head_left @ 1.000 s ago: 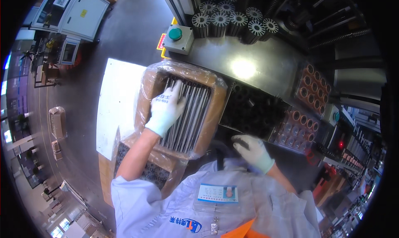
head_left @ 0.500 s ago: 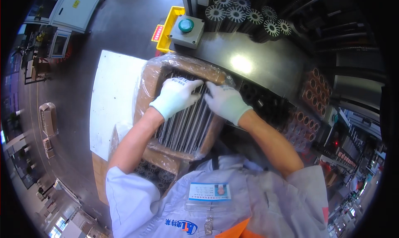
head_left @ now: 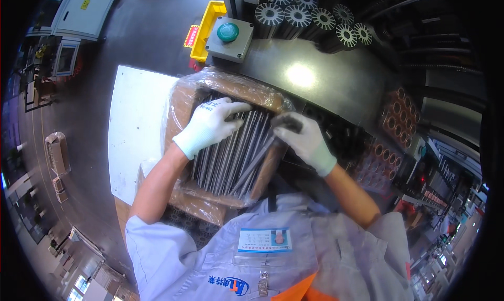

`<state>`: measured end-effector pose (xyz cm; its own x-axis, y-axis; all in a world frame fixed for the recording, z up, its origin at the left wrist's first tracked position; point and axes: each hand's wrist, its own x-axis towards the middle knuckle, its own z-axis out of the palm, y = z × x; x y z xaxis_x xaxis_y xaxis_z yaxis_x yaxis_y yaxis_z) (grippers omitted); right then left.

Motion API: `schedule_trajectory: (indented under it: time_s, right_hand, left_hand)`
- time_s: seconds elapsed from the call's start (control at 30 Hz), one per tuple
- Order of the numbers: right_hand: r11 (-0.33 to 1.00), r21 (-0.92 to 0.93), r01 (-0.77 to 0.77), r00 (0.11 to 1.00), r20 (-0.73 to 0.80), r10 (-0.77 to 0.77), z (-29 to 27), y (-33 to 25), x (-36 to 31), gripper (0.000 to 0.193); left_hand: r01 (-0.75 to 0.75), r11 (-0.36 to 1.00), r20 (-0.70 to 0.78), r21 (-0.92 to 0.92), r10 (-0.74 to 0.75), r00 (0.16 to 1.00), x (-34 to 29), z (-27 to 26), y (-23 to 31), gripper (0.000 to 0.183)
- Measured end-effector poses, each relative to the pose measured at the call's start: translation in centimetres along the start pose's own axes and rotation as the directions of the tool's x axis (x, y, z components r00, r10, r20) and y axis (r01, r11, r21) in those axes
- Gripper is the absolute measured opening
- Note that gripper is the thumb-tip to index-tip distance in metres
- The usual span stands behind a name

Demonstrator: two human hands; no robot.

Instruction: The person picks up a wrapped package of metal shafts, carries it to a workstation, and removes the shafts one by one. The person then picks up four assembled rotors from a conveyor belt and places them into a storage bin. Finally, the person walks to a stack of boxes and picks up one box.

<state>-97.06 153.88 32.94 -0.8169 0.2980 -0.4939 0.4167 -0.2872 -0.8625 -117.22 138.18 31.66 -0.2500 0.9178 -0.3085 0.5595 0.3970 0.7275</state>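
A cardboard box lined with clear plastic film holds a dense row of long grey metal rods. My left hand, in a white glove, rests over the upper left of the rods with thumb and forefinger apart. At the box's right side, my gloved right hand pinches the far end of one metal rod. That rod slants across the others, its near end still low in the box. Dark smudges mark the right glove's fingertips.
Beyond the box lies a metal tabletop with several slotted cylindrical cores. A grey box with a green push button stands beside a yellow bin. Copper-coloured rings sit at right, a white board at left.
My right hand has moved right and toward me, tilting one rod out of line with the row. My left hand has shifted slightly left, away from the right hand.
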Motion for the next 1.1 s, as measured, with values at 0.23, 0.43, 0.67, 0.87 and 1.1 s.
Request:
schedule_trajectory:
  time_s: [0.23, 0.43, 0.67, 0.87, 1.1]
  right_hand:
    - [0.982, 0.183, -0.041, 0.993, -0.1, 0.06, 0.1, -0.6, -4.5, 0.023]
    - [0.924, -0.118, 0.363, 0.931, 0.013, -0.364, -0.1, -3.8, -7.2, 0.017]
    - [0.804, 0.031, 0.594, 0.794, 0.133, -0.593, 0.2, -6.1, -8.5, 0.034]
    - [0.946, -0.305, 0.109, 0.993, 0.079, -0.089, 0.5, -0.3, -3.1, 0.047]
    - [0.766, -0.601, 0.228, 0.957, -0.005, -0.289, 4.0, 1.7, 2.1, 0.043]
  left_hand:
    - [-0.005, 0.999, -0.107, 0.038, 0.009, 0.994, -1.4, 0.5, 1.8, 0.044]
    - [-0.145, 0.961, 0.177, -0.236, 0.189, 0.966, -5.5, 0.8, 7.7, 0.06]
    - [-0.277, 0.954, 0.076, -0.116, 0.287, 0.955, -7.8, 0.8, 9.1, 0.034]
    - [0.212, 0.714, -0.125, -0.668, -0.388, 0.913, -11.4, 0.0, 7.0, 0.035]
    - [0.267, 0.666, -0.168, -0.696, -0.513, 0.842, -12.7, 0.1, 4.8, 0.035]
